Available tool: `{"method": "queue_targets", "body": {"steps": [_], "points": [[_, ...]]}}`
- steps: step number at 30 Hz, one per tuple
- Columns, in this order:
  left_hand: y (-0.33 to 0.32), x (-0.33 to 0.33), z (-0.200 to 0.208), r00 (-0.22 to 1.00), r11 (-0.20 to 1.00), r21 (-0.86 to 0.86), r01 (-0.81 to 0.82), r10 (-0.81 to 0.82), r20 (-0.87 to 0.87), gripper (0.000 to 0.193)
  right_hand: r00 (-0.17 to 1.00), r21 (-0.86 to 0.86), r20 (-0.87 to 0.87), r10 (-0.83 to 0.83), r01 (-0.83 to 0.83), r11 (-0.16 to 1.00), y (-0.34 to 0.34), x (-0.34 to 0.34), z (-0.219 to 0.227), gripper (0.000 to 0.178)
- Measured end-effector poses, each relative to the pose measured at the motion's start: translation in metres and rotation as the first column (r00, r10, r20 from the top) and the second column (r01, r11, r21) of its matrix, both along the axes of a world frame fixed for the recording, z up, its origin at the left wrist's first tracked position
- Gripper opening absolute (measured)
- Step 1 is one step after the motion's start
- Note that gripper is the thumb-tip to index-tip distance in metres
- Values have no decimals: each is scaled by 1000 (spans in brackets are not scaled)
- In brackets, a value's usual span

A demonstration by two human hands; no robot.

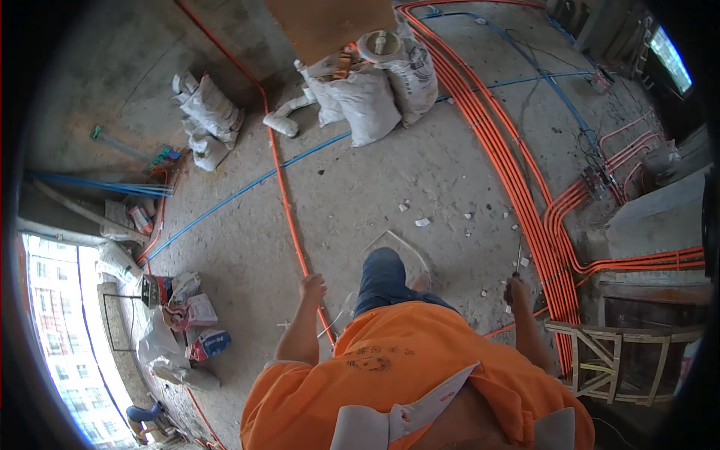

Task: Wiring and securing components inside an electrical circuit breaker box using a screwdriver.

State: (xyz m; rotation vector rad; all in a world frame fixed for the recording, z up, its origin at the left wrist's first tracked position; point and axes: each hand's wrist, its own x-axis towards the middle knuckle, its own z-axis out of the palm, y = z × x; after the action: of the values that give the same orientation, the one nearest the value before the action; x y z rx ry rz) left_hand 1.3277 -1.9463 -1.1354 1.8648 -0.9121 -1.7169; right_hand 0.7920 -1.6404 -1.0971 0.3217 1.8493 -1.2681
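I stand on a bare concrete floor [360,195] in an orange shirt, one blue-trousered leg stepping forward. My left hand [313,286] is curled into a fist just above a single orange conduit [289,217] that runs along the floor; I see nothing in it. My right hand [516,289] grips a thin metal tool [519,251] whose shaft points away from me. It hovers beside a broad bundle of orange conduits [517,180].
White sacks [367,97] are piled at the far centre under a brown board [330,22], with more sacks [210,112] to the left. A blue pipe [240,191] crosses the floor. Bags and litter [187,322] lie left; a wooden frame [615,356] stands right.
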Motion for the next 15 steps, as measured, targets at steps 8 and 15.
{"method": "queue_targets", "body": {"steps": [8, 15], "points": [[-97, -91, -8, 958, 948, 307, -85, -7, 285, 25, 953, 73, -227, 200, -189, 979, -173, -75, 41, 21], [-263, -247, -34, 966, 959, 272, 84, -146, 213, 25, 888, 299, -260, 378, -299, 906, -234, -122, -13, 18]]}}
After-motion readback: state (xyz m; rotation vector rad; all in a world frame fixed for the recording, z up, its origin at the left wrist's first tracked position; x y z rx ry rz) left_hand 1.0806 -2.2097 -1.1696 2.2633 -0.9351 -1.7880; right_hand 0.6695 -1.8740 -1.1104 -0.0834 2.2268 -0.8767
